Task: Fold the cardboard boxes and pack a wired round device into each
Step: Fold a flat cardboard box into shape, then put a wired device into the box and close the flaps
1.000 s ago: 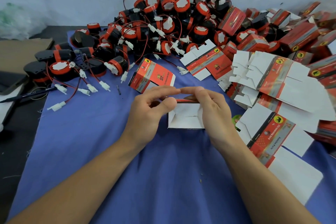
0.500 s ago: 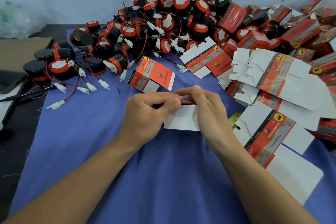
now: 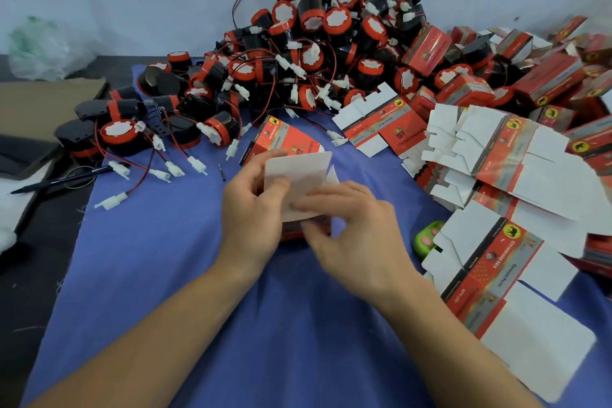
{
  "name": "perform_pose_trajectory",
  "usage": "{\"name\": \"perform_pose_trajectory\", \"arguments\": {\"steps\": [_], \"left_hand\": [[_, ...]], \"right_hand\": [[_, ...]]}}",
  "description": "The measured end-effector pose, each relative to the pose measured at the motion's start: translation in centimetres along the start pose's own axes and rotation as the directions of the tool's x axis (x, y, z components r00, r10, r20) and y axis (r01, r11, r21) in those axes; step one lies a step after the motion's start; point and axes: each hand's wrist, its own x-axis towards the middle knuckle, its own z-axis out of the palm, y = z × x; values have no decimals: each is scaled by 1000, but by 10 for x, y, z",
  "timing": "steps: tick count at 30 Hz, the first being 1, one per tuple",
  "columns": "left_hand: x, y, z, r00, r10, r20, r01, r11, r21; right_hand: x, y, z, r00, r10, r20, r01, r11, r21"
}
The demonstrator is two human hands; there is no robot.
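Over a blue tabletop [image 3: 165,275], the left hand [image 3: 255,209] grips a half-folded cardboard box [image 3: 298,182], fingers [image 3: 256,172] curled round its side, as the right hand [image 3: 361,235] pinches its white flap. Wired round devices [image 3: 298,60] lie heaped behind. Uneven pressure could crease the flap.

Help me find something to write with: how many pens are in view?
1. A dark pen lies at the left, mostly off the blue cloth, near loose white connectors. More could be hidden under the pile of devices.
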Motion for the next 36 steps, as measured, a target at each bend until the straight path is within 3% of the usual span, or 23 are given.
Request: {"name": "perform_pose_trajectory", "arguments": {"steps": [2, 3, 5, 7, 10, 12, 17, 22, 27, 28, 30, 33, 36], "left_hand": [[0, 1, -5, 993, 102, -54, -91, 980, 175], [1, 2, -6, 990, 125, -66, -107, 966, 234], [7, 0, -9, 991, 108, -81, -78, 946, 315], [14, -2, -9, 995, 57, -78, -26, 935, 354], [14, -4, -9, 997, 59, -49, -36, 925, 379], [14, -5, -9, 996, 87, -32, -67, 918, 391], [15, -8, -8, 991, 130, -10, -116, 911, 395], [15, -4, -7, 994, 105, 26, -107, 922, 373], [14, -7, -8, 995, 97, 39, -105, 925, 365], [14, -8, -7, 994, 99, 37, -105, 926, 363], [14, -8, -8, 994, 100, 39, -107, 928, 356], [14, -8, -9, 994, 100, 52, -112, 927, 357], [14, -4, -9, 994, 87, 66, -104, 939, 328]], "right_hand": [[11, -1, -7, 964, 227, -136, -186, 946, 264], [23, 3, -11, 928, 320, -191, -250, 915, 317], [57, 16, -14, 880, 428, -205, -375, 892, 254], [96, 35, -7, 889, 455, -58, -452, 890, 56], [153, 64, 17, 864, 443, 239, -391, 890, -236], [182, 75, 37, 852, 414, 321, -308, 892, -331], [222, 91, 70, 891, 372, 258, -250, 879, -406], [231, 103, 75, 827, 471, 307, -259, 803, -536], [211, 98, 80, 836, 513, 196, -454, 847, -277], [208, 95, 76, 812, 552, 190, -533, 834, -143], [201, 86, 61, 742, 639, 204, -671, 702, 240], [188, 65, 18, 707, 700, 101, -626, 553, 549], [159, 37, -33, 756, 647, -94, -460, 629, 627]]}}
